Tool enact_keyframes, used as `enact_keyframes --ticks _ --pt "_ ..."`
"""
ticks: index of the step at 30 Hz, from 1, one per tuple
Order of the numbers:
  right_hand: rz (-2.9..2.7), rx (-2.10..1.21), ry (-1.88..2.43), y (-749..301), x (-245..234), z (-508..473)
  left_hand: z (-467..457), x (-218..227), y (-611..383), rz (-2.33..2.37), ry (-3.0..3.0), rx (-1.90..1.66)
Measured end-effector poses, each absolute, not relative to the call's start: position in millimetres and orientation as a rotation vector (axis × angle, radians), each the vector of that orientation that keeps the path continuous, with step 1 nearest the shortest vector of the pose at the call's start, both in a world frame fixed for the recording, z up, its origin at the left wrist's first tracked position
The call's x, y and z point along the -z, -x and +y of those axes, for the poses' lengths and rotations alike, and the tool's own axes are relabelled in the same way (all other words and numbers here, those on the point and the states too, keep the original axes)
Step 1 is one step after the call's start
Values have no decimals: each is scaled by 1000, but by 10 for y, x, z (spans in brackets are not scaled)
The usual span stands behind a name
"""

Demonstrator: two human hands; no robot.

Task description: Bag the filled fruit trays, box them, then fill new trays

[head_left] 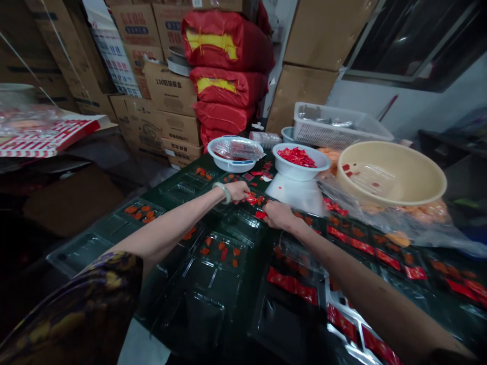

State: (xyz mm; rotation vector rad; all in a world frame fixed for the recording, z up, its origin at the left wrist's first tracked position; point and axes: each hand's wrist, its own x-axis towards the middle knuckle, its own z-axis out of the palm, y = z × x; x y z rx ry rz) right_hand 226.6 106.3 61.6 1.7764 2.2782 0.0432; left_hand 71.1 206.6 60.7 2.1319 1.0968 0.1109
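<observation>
The left hand (239, 191) and right hand (279, 215) stand apart but close together, both with fingers bunched downward over glossy black moulded-plastic trays (213, 274) divided into shallow rectangular compartments. Small shiny red sachets (253, 199) lie just under the left fingertips, and another lies beside the right hand, but I cannot tell whether either hand is pinching one. More red sachets and small orange pieces are scattered through the compartments.

A smooth pale-green bangle (221, 192) circles the left wrist, and a purple-and-yellow patterned sleeve (76, 309) shows at lower left.

Beyond the hands, a round white plastic bowl (300, 165) holds a heap of red sachets and sits on a white plastic bag (292, 195). A second white bowl (236, 154) is covered with crinkled clear plastic. A wide, round beige plastic basin (391, 172) holds a few red scraps, and a rectangular white slotted plastic basket (335, 126) stands behind it.

Four plump red sacks (224, 76) are stacked against corrugated cardboard cartons (171, 96), the top two banded with yellow.
</observation>
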Motion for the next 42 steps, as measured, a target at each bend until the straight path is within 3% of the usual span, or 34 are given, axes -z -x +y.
enact_keyframes --ticks 6,14,19,23,26,29,32,39,42 --pt "2344 -113 -1731 -2207 -558 996 2104 -496 -719 1193 -2211 -149" --pt "2282 52 -1842 -2309 -523 1218 1792 -351 -804 1577 -2310 -225" --pt "2213 -59 -2011 -2291 -566 1166 1660 -339 -796 1625 -2409 -294" --pt "2209 -143 -2283 -2588 -796 1097 1600 -433 -793 1469 -2550 -432" --pt "2238 -109 -2422 -2930 -920 953 1530 -443 -877 1086 -2729 -471" --pt "2280 -29 -2331 -3164 -882 674 1475 -352 -991 813 -2811 -405" --pt "2271 -6 -2200 -3238 -745 373 1449 -264 -1073 832 -2791 -364" --pt "2192 -115 -2118 -3190 -571 132 1227 -393 -1302 664 -2798 -576" --pt "2186 -179 -2103 -3157 -546 100 1103 -415 -1412 570 -2883 -386"
